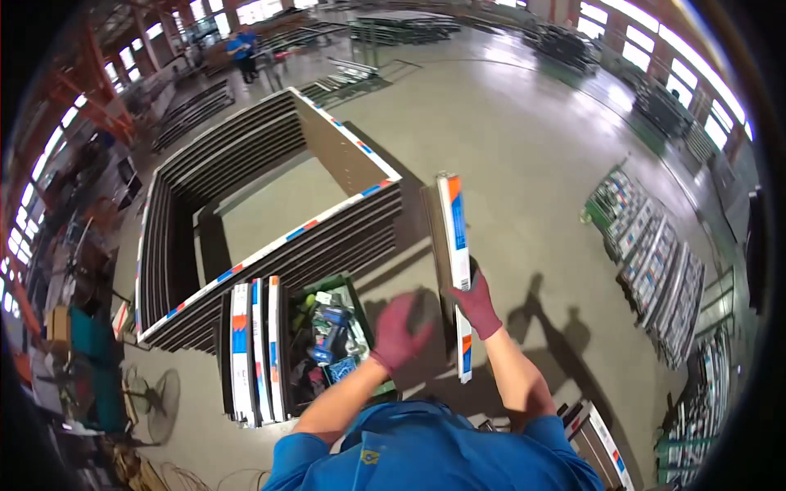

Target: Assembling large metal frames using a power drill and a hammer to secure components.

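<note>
My right hand (479, 307), in a maroon glove with dark grey fingers, grips a long frame profile (454, 233) around its lower half. The profile is dark brown, with white, orange and blue film along one face, and stands up in front of me. My left hand (399, 334), gloved alike, is held left of the profile and apart from it, fingers spread and slightly blurred, nothing in them. Beside it sits a green crate (363, 315) of small packets and hardware. Several short profiles (240, 352) with the same film lie across the crate's left side.
A tall stack of rectangular frames (295, 237) stands beyond the crate. More profiles (602, 434) lie by my right side. Racks of wrapped profiles (647, 254) line the right. A standing fan (160, 397) is at lower left. Another person (242, 53) stands far off.
</note>
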A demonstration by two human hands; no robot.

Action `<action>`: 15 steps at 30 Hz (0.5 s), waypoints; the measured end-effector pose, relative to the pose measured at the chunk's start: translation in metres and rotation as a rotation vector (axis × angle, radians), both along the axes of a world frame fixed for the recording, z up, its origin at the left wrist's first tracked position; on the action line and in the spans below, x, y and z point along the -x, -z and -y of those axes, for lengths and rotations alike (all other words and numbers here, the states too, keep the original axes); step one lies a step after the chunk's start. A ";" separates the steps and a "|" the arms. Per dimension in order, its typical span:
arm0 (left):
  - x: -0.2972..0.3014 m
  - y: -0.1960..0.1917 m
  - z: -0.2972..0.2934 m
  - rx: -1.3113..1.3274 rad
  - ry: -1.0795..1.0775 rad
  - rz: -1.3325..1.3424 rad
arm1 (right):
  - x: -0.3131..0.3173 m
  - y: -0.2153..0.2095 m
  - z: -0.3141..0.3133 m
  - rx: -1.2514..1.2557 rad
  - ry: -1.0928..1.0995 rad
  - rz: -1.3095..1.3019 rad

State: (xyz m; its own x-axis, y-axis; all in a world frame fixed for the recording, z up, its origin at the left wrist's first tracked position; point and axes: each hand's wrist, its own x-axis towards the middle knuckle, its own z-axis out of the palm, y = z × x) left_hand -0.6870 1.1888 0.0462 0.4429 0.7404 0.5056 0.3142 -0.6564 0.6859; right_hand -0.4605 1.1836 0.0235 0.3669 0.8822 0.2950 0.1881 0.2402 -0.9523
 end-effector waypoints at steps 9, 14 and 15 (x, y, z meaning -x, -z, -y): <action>-0.030 -0.098 -0.056 0.240 0.037 0.245 | -0.022 0.006 0.093 0.215 -0.326 -0.068; -0.017 -0.063 -0.063 0.459 0.141 0.345 | -0.017 0.026 0.109 0.243 -0.380 -0.052; -0.019 -0.078 -0.054 0.289 0.092 0.263 | -0.020 0.026 0.110 0.252 -0.378 -0.034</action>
State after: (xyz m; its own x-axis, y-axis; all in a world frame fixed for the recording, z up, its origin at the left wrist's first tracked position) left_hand -0.6685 1.2433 0.1247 0.3968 0.8323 0.3871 0.0522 -0.4415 0.8957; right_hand -0.4405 1.0739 -0.0023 0.0106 0.9988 0.0475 0.0993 0.0462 -0.9940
